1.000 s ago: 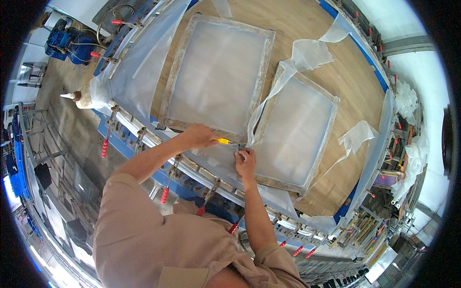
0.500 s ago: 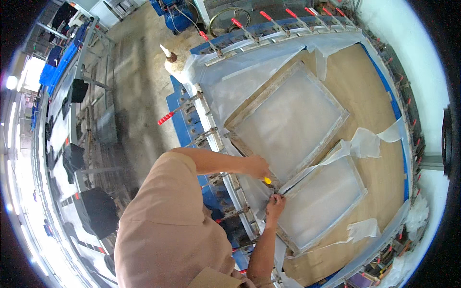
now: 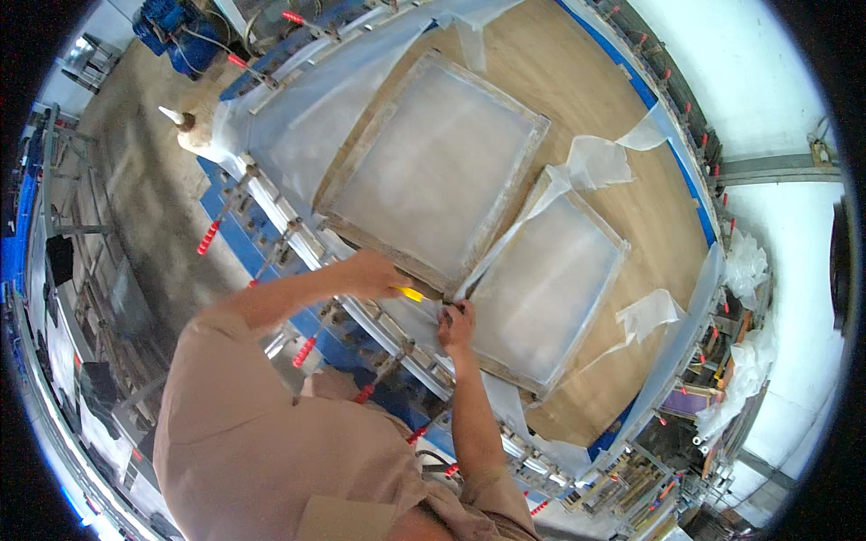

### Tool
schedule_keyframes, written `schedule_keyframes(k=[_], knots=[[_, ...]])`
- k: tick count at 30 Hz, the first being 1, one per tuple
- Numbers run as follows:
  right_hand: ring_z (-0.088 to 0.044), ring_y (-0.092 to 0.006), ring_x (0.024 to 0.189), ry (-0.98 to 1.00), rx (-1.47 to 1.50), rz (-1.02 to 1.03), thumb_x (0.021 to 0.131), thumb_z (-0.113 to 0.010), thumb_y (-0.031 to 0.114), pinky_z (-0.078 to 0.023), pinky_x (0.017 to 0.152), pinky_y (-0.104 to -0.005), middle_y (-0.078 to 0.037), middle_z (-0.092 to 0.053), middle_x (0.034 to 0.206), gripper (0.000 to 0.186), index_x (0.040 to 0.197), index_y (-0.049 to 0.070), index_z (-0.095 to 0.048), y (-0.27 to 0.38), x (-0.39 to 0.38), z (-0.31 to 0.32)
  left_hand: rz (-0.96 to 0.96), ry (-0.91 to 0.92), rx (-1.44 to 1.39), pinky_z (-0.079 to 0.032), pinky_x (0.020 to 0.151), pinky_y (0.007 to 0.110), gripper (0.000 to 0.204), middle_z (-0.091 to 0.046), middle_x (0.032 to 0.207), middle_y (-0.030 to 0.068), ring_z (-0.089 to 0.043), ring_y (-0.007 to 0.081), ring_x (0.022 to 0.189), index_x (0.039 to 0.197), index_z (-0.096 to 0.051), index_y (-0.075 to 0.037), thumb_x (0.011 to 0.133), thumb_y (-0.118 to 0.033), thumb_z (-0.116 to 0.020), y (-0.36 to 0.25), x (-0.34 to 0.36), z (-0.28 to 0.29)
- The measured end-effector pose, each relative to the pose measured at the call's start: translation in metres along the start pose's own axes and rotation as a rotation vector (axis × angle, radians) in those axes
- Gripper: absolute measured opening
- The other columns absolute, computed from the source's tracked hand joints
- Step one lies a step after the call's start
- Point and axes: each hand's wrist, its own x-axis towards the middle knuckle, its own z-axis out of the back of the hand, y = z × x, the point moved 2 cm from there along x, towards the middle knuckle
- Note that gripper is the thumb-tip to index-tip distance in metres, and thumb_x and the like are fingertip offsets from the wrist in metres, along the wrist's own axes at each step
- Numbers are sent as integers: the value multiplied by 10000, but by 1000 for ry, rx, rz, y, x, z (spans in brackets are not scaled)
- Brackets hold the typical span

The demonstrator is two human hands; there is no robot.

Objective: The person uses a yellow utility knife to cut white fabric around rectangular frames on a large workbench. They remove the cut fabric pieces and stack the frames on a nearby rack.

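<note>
My left hand (image 3: 372,274) is closed round a yellow utility knife (image 3: 411,295), its tip pointing at the gap between two framed panels. My right hand (image 3: 456,326) is closed with fingertips pinched on translucent plastic film (image 3: 507,251) at the near end of that gap. The larger panel (image 3: 433,171), rectangular with a worn wooden border, lies beyond my hands. A smaller framed panel (image 3: 550,290) lies to the right of my right hand. Film covers both panels, and a loose strip of it runs along the gap. The knife's blade is too small to make out.
Red-handled clamps (image 3: 209,236) line the table's metal edge (image 3: 280,203). A wooden sheet (image 3: 591,81) lies under the panels, with torn film scraps (image 3: 649,316) on it. A white-tipped bottle (image 3: 192,131) stands at the left corner. A blue machine (image 3: 176,36) stands on the floor beyond.
The view has swung, so the table appears farther left and higher. My left hand has drawn the knife left, away from the gap. My right hand stays at the gap's near end.
</note>
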Motion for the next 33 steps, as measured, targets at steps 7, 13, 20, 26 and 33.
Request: schedule_keyframes(k=[7, 13, 20, 26, 33], knots=[[-554, -387, 1106, 265, -25, 55, 746, -774, 151, -458, 935, -447, -216, -608, 1143, 186, 885, 52, -700, 30, -2, 9, 64, -407, -577, -524, 601, 430, 464, -662, 785, 126, -635, 266, 640, 1443, -469, -258, 1006, -408, -508, 14, -97, 44], [-468, -433, 1218, -67, 138, 7, 831, -740, 238, -378, 1032, -520, -249, -593, 1217, 478, 1213, -1, -577, 29, 46, 0, 327, -842, -1860, -421, 419, 242, 442, -647, 910, 85, -570, 124, 530, 1242, -586, -27, 1016, -400, -512, 49, -228, -7], [-265, -435, 1389, 108, -203, -264, 703, -850, 249, -239, 1137, -550, -286, -311, 1508, 1069, 1514, 5, -198, 25, 63, -13, 908, -1937, -1569, -461, 430, 268, 431, -616, 768, 92, -584, 163, 497, 1023, -621, 20, 947, -404, -639, 152, -334, -68], [-306, -471, 1375, 104, -107, -169, 611, -871, 115, -242, 1169, -472, -304, -308, 1496, 1299, 1561, 69, 14, 3, 68, -16, 1306, -1737, -1447, -484, 449, 279, 495, -631, 735, 99, -611, 168, 527, 939, -655, 17, 866, -469, -717, 246, -338, -99], [-450, -445, 1267, 184, -220, -390, 620, -856, 80, -388, 1069, -471, -293, -399, 1444, 1294, 1557, 55, 36, -12, 76, -11, 1807, -1235, -1101, -497, 612, 378, 826, -686, 734, 107, -658, 227, 674, 817, -748, -4, 731, -814, -609, 364, -311, -159]])
